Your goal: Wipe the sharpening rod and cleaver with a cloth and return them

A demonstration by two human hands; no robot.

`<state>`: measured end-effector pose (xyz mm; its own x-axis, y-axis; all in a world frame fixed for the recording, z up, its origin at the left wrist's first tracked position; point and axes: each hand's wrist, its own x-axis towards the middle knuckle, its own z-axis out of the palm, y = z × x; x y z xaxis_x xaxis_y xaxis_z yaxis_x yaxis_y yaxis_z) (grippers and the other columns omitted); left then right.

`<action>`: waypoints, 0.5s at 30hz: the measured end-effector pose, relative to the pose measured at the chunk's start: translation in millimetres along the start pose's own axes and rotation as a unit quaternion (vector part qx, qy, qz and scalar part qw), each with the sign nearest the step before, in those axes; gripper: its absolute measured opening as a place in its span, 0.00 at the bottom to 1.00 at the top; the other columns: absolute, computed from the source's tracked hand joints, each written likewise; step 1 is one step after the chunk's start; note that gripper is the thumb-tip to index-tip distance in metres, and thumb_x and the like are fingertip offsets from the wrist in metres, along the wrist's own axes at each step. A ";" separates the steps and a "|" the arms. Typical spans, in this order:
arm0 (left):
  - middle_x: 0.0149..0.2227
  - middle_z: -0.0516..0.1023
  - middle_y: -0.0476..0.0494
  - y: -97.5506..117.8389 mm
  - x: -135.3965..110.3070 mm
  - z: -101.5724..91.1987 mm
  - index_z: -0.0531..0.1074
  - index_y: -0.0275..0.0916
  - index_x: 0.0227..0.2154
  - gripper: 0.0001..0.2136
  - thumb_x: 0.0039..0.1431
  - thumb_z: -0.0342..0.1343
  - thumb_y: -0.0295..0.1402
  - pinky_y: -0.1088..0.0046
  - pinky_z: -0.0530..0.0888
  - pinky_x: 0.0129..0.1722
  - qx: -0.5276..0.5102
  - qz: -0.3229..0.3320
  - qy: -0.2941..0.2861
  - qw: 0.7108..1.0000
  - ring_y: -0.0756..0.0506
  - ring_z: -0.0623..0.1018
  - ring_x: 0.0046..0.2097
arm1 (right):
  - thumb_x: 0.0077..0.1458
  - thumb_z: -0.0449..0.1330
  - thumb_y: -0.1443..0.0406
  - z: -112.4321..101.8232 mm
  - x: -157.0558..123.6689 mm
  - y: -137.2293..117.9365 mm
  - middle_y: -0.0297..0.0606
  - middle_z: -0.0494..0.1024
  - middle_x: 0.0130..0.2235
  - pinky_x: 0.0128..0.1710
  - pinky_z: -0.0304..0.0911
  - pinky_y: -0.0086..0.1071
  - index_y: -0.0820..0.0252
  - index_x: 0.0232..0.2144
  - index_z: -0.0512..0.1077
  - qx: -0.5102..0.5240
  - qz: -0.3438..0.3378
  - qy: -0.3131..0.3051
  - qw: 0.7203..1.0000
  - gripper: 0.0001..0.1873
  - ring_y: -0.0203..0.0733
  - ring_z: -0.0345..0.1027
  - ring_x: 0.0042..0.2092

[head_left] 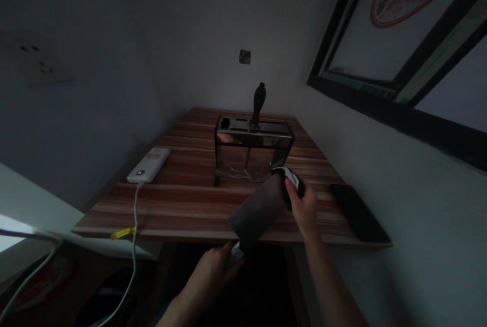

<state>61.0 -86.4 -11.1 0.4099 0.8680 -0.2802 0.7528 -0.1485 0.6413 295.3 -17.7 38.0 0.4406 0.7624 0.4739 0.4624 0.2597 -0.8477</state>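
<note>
A cleaver (261, 207) with a broad grey blade is held slantwise over the table's front edge. My left hand (215, 266) is closed around its handle at the lower left end. At the blade's far upper end, my right hand (303, 202) grips a dark cloth with a white part (291, 175), which is folded over the blade. Just behind the blade stands a knife block (253, 149) with clear sides and a slotted metal top. One knife with a black handle (259, 99) sticks upright out of a slot.
On the wood-grain table (190, 205), a white power bank (149, 165) with a cable (135, 215) lies left. A yellow strip (124, 233) is at the front left edge. A dark phone (359, 213) lies at the right edge. Walls close in the back and sides.
</note>
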 end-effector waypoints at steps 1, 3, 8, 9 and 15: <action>0.38 0.80 0.39 1.6 -1.9 -2.3 0.70 0.39 0.44 0.13 0.57 0.50 0.35 0.74 0.68 0.37 0.011 0.001 0.006 1.000 0.41 0.79 0.41 | 0.51 0.58 0.54 -1.4 0.1 -2.1 0.43 0.79 0.39 0.43 0.66 0.38 0.63 0.39 0.74 0.002 0.007 0.003 1.000 0.20 0.47 0.73 0.41; 0.36 0.80 0.40 4.0 -5.9 -6.3 0.69 0.40 0.45 0.14 0.57 0.50 0.34 0.73 0.69 0.36 0.033 0.011 0.019 0.999 0.40 0.79 0.40 | 0.51 0.58 0.54 -3.7 0.6 -5.1 0.43 0.79 0.39 0.43 0.66 0.38 0.63 0.39 0.74 0.004 0.019 0.009 1.000 0.20 0.47 0.73 0.41; 0.38 0.80 0.42 8.8 -12.9 -21.0 0.65 0.42 0.47 0.14 0.59 0.48 0.33 0.71 0.70 0.34 0.127 0.007 0.035 0.991 0.40 0.80 0.40 | 0.50 0.57 0.53 -6.7 1.4 0.1 0.45 0.79 0.39 0.43 0.65 0.40 0.64 0.39 0.74 0.016 0.048 0.023 0.998 0.22 0.49 0.72 0.42; 0.39 0.80 0.42 10.3 -13.7 -26.2 0.66 0.43 0.46 0.12 0.59 0.47 0.33 0.71 0.71 0.35 0.143 0.008 0.035 0.989 0.40 0.80 0.40 | 0.49 0.58 0.52 -7.8 0.9 2.9 0.45 0.79 0.39 0.44 0.64 0.40 0.64 0.39 0.74 0.019 0.056 0.024 0.998 0.22 0.49 0.72 0.42; 0.42 0.78 0.42 24.4 -21.7 -63.0 0.69 0.42 0.43 0.12 0.59 0.45 0.31 0.66 0.71 0.41 0.194 0.020 0.065 0.979 0.42 0.78 0.43 | 0.48 0.58 0.50 -21.3 -8.5 11.9 0.44 0.80 0.37 0.40 0.65 0.39 0.62 0.35 0.76 0.040 0.122 0.013 0.992 0.23 0.51 0.72 0.41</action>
<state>38.0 -79.0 55.7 0.3935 0.9068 -0.1514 0.8864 -0.3305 0.3241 313.4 -33.6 28.9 0.5527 0.7928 0.2569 0.2770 0.1160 -0.9538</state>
